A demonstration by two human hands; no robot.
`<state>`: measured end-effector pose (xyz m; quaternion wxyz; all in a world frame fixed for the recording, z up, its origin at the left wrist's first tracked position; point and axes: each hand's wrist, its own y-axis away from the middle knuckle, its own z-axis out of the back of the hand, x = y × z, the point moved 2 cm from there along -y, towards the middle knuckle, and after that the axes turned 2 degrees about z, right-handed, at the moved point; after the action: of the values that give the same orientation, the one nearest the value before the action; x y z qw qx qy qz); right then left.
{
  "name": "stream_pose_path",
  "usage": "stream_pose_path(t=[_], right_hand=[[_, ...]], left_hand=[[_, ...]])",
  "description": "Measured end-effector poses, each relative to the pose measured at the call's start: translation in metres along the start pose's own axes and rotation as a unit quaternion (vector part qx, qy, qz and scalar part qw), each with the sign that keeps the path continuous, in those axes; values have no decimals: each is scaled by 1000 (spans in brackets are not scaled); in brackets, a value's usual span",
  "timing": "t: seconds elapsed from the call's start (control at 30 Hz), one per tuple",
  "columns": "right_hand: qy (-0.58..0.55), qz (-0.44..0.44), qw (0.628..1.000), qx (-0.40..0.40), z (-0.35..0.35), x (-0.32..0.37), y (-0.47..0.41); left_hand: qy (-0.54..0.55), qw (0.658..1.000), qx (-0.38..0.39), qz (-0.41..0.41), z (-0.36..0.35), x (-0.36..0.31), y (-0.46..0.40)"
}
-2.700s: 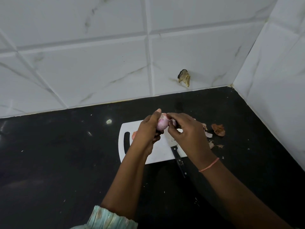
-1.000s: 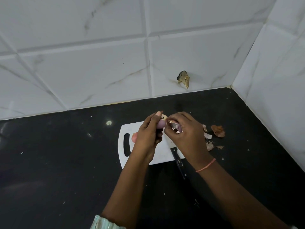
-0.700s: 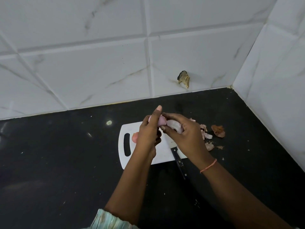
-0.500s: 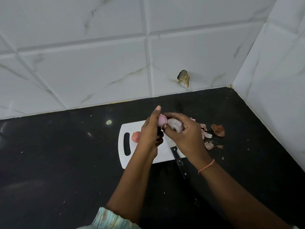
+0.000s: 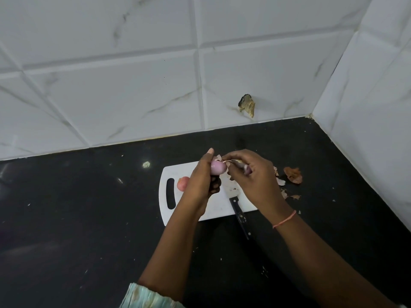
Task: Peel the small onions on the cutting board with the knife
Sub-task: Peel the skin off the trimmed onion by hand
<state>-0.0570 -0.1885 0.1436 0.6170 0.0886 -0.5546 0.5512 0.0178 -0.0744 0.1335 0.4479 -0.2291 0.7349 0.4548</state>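
Note:
My left hand [image 5: 200, 183] grips a small pink onion [image 5: 217, 167] above the white cutting board [image 5: 200, 210]. My right hand [image 5: 253, 181] pinches a strip of the onion's skin [image 5: 224, 161] at its top and also holds a loose piece of peel [image 5: 243, 167] in its fingers. A second small onion [image 5: 182, 183] lies on the board beside the handle slot, partly hidden by my left hand. The knife [image 5: 239, 213] lies untouched on the board's near edge, black handle pointing toward me, its blade mostly hidden under my right hand.
Dry onion peels [image 5: 293, 175] lie scattered on the black counter [image 5: 77, 218] right of the board. White tiled walls [image 5: 133, 85] meet in a corner at the back right. A damaged spot [image 5: 246, 105] marks the back wall.
My hands stay together over the board. The right hand has shifted from cupping a peel piece to pulling skin at the onion's top. Knife and second onion have not moved.

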Motion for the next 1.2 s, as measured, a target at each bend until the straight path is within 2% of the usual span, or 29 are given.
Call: stream_pose_path(t=[0.13, 0.33, 0.47, 0.6, 0.73, 0.8, 0.87, 0.97, 1.07, 1.13, 1.2], right_hand=[[10, 3, 1000, -1, -1, -4, -1], [40, 4, 999, -33, -2, -5, 0], [-29, -85, 993, -70, -1, -2, -1], [-156, -196, 963, -97, 1, -1, -5], [-273, -271, 915, -124, 3, -1, -4], [-309, -305, 889, -145, 5, -5, -5], [-318, -315, 880, -158, 8, -9, -6], [-246, -296, 908, -166, 15, -19, -6], [-19, -251, 960, -124, 25, -41, -2], [137, -218, 964, -71, 31, -61, 6], [206, -224, 952, -24, 31, -77, 16]], left_hand=[[-18, 1000, 7, -16, -1, 2, -5], [16, 999, 23, -32, -5, 6, 2], [23, 997, 49, -49, -2, 6, 1], [35, 996, 69, -50, 2, 5, -1], [89, 991, 93, -34, 2, 2, -2], [117, 987, 105, -22, 2, 1, -2], [130, 985, 109, -8, 1, 1, -2], [139, 984, 106, 34, 1, 3, -2], [150, 983, 93, 47, 0, 5, -2], [153, 983, 89, 39, -1, 6, -3], [163, 982, 92, 33, -2, 7, -5]])
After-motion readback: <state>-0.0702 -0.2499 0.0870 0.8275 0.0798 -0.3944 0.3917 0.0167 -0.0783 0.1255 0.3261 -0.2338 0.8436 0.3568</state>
